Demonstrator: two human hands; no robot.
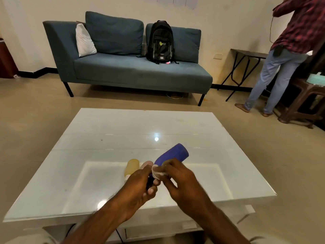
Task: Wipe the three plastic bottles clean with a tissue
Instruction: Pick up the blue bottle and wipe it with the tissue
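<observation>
A purple plastic bottle (pixel 173 154) is held tilted above the white table (pixel 105 138), its base pointing up and away. My left hand (pixel 140 184) grips its lower, cap end. My right hand (pixel 181 180) presses a small white tissue (pixel 157 172) against the bottle's side near that end. A yellow bottle (pixel 131 167) and a pink bottle (pixel 146 164) lie side by side on the table just behind my left hand, the pink one partly hidden by it.
A blue sofa (pixel 133 71) with a black backpack (pixel 160 42) stands beyond the table. A person (pixel 284 55) stands at the far right beside a folding table (pixel 246 55) and a brown stool (pixel 306 103).
</observation>
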